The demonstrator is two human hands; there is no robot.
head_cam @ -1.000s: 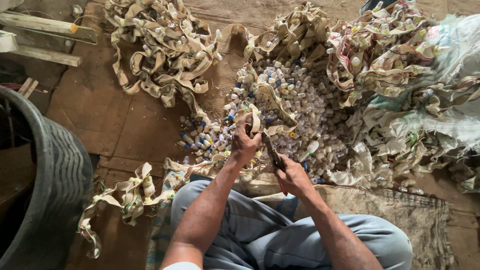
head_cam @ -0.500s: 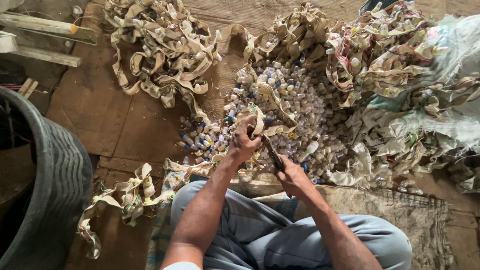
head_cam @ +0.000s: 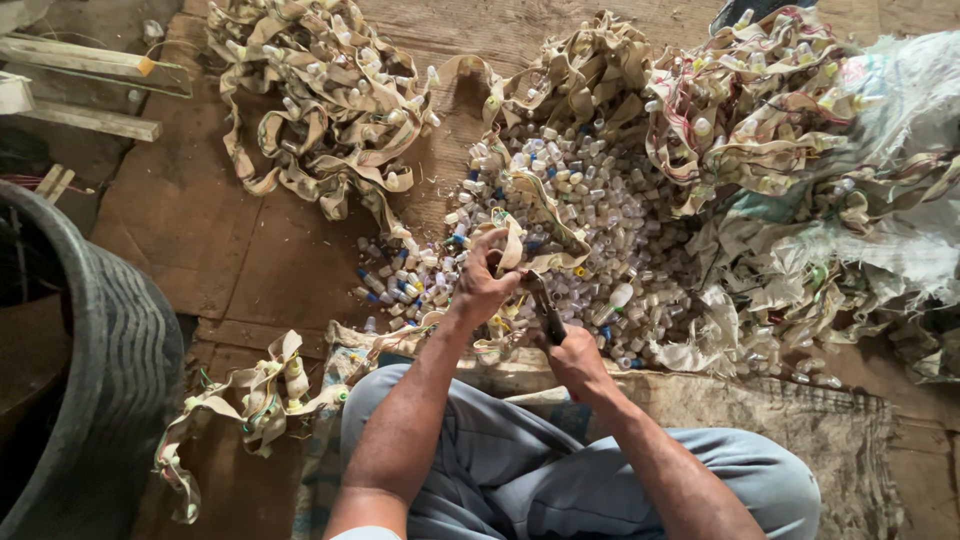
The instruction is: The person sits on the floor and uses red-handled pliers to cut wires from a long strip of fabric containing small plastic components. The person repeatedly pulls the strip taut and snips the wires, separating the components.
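- My left hand (head_cam: 480, 285) pinches the beige strap (head_cam: 512, 240) above the pile of small bottles (head_cam: 610, 220).
- My right hand (head_cam: 572, 355) grips the dark cutting tool (head_cam: 547, 310), blade at the strap.
- Risk, I judge: the blade sits close to my left fingers (head_cam: 497, 250); a slip could nick them.

Crumpled whitish woven sacks (head_cam: 880, 250) at far right; no labels, signs or screens.
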